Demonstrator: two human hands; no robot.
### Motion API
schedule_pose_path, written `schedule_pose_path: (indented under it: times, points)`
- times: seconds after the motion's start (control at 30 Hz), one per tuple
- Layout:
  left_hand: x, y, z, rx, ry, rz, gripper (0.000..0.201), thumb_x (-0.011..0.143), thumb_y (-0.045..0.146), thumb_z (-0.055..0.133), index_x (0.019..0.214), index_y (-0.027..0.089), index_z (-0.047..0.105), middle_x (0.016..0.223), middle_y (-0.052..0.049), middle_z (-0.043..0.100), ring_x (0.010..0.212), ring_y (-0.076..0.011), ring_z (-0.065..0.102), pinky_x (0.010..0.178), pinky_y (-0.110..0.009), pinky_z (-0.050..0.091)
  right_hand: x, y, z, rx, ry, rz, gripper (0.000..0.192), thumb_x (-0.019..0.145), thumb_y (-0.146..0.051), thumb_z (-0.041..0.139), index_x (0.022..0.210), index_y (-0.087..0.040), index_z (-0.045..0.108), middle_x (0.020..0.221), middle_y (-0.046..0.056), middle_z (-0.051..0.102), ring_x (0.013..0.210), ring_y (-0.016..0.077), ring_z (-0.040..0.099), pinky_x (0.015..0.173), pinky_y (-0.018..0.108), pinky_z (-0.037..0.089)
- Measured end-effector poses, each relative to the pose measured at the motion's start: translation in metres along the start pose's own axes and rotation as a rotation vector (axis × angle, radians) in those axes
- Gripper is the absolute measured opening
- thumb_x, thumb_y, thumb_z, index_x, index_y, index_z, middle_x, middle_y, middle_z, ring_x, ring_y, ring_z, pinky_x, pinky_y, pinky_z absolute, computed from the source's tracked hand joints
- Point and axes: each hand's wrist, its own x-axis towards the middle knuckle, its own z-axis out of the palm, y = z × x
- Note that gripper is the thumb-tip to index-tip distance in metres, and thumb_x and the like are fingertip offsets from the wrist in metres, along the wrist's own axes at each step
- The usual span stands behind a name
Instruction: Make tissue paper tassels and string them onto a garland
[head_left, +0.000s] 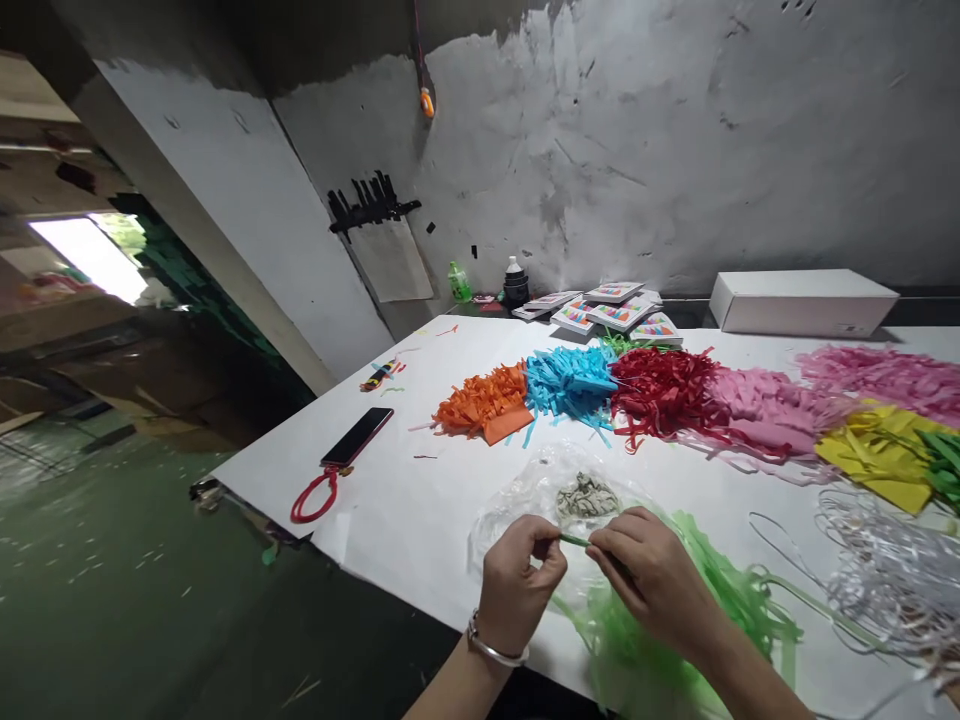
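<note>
While both hands meet at the table's [420, 520] near edge, left hand [517, 585] pinching 1 end of a thin green strip [576, 540], right hand [649, 575] pinching its other end, light green fringe pile [705, 590] beneath.

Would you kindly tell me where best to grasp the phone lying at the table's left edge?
Take the phone across its long sides near the middle, coming from above: it lies flat, and its red cord trails off the near end.
</note>
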Motion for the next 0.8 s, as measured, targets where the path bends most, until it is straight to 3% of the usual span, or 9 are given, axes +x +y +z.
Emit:
schedule_pose_path:
  times: [0.17,0.3,0.47,0.6,0.67,0.73,0.8]
  points:
    - [0.0,0.011,-0.001,-0.035,-0.056,0.119,0.021,0.08,0.002,0.05,0.086,0.02,0.059,0.074,0.001,0.062,0.063,-0.0119,0.059,0.06,-0.021,0.05,-0.014,-0.008,-0.005,-0.042,0.037,-0.001,0.012,0.1,-0.019,0.048,0.1,-0.019,0.06,0.085,0.005,0.066,0.08,0.0195,0.057,0.074,0.032,0.037]
    - [-0.01,0.018,0.006,-0.055,-0.094,0.274,0.024,0.082,0.0,0.049,0.091,0.021,0.057,0.077,0.001,0.062,0.066,-0.012,0.061,0.061,-0.02,0.051,-0.034,-0.016,0.005,-0.084,0.081,0.011,0.021,0.101,-0.016,0.039,0.094,-0.019,0.059,0.077,0.003,0.062,0.071,0.0183,0.054,0.069,0.031,0.038]
    - [-0.022,0.018,0.016,-0.153,-0.152,0.28,0.026,0.09,0.005,0.049,0.108,0.022,0.058,0.093,-0.003,0.066,0.074,-0.0135,0.068,0.068,-0.022,0.057,-0.059,-0.013,-0.002,-0.064,0.244,0.125,0.021,0.101,-0.02,0.04,0.092,-0.02,0.06,0.078,0.003,0.063,0.071,0.0179,0.057,0.069,0.031,0.043]
    - [-0.037,0.021,0.031,-0.168,-0.273,0.305,0.024,0.093,0.015,0.057,0.114,0.024,0.061,0.11,-0.009,0.068,0.102,-0.0224,0.069,0.085,-0.032,0.059,-0.078,-0.012,-0.037,0.055,0.442,0.253,0.02,0.102,-0.027,0.044,0.096,-0.021,0.063,0.09,0.005,0.064,0.086,0.0171,0.063,0.075,0.028,0.051]
    - [-0.046,0.029,0.041,-0.217,-0.315,0.295,0.035,0.094,0.027,0.059,0.129,0.023,0.055,0.124,-0.013,0.064,0.117,-0.0279,0.063,0.093,-0.039,0.057,-0.084,-0.02,-0.052,0.101,0.502,0.279,0.02,0.101,-0.031,0.048,0.096,-0.022,0.066,0.101,0.007,0.062,0.099,0.0186,0.063,0.085,0.031,0.052]
    - [-0.054,0.043,0.051,-0.313,-0.334,0.283,0.053,0.096,0.04,0.057,0.143,0.021,0.043,0.138,-0.017,0.057,0.129,-0.0319,0.055,0.1,-0.045,0.054,-0.086,-0.03,-0.056,0.175,0.502,0.27,0.021,0.1,-0.036,0.053,0.096,-0.024,0.07,0.113,0.008,0.062,0.111,0.0207,0.061,0.095,0.034,0.051]
    - [-0.057,0.059,0.059,-0.421,-0.364,0.256,0.049,0.099,0.045,0.048,0.142,0.021,0.045,0.132,-0.017,0.061,0.121,-0.0301,0.06,0.096,-0.043,0.055,-0.087,-0.038,-0.05,0.31,0.462,0.259,0.023,0.099,-0.039,0.054,0.094,-0.026,0.073,0.121,0.007,0.062,0.118,0.0221,0.061,0.099,0.036,0.052]
